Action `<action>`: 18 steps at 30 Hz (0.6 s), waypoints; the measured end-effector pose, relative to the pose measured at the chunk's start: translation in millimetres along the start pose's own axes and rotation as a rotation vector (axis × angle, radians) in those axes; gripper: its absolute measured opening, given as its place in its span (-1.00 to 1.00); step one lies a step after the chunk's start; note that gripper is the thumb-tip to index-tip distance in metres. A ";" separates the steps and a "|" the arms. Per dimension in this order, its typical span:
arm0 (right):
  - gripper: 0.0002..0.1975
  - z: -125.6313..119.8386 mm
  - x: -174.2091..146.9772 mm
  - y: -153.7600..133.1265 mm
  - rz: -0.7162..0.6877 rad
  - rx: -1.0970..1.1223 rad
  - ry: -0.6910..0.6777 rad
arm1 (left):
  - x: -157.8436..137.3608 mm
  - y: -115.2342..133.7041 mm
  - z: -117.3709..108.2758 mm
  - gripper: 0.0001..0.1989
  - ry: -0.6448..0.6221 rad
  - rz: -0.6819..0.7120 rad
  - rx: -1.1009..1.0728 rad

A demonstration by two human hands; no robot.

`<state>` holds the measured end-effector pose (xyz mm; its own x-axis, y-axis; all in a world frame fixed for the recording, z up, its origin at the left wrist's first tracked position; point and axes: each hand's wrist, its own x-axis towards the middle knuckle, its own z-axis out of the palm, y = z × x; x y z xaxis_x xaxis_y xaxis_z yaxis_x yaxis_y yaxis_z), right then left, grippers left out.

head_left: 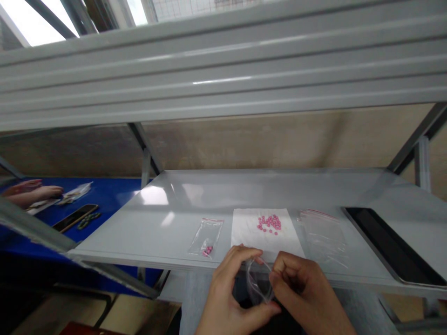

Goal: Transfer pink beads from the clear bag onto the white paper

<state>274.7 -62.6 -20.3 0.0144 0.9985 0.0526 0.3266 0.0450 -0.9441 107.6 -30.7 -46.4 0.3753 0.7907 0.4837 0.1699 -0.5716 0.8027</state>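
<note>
My left hand [232,288] curves around a small clear zip bag [256,281], with its thumb and fingertips on the rim. The bag's mouth is spread apart. On the other side, my right hand [300,286] pinches the bag's edge between thumb and bent index finger. Just beyond my hands, a white paper sheet [247,232] carries a loose cluster of pink tablets [270,222]. Left of the paper lies a clear zip bag [207,232] with a few pink tablets [207,251] at its bottom. Any contents of the held bag cannot be made out.
A stack of clear zip bags [323,235] lies right of the paper, then a dark tablet computer [394,244]. A grey shelf edge [223,70] runs above. At far left, another person's hands [33,191] are over a blue table [115,190] with a phone [75,217].
</note>
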 end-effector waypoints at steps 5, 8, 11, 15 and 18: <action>-0.88 -13.0 -6.1 -1.9 -0.424 -0.110 0.113 | 4.4 2.1 -3.0 -0.54 -0.009 -0.199 -0.343; -0.80 -21.5 -5.4 -8.1 -0.633 -0.200 0.032 | 8.5 5.8 1.2 -0.48 -0.107 -0.363 -0.645; -0.87 -24.4 -2.5 -12.5 -0.692 -0.188 -0.094 | 10.4 7.7 10.3 -0.45 -0.212 -0.495 -0.934; -0.82 -19.8 -1.8 -9.5 -0.679 -0.143 -0.067 | 8.2 5.1 23.0 -0.45 -0.243 -0.609 -1.203; -0.80 -16.4 -3.6 -5.1 -0.649 -0.096 -0.039 | 8.2 3.6 26.2 -0.45 -0.253 -0.683 -1.264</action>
<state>288.4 -66.9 -10.4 -0.2478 0.7696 0.5884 0.3404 0.6378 -0.6909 135.2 -32.1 -48.6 0.7212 0.6886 -0.0755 -0.4708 0.5672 0.6757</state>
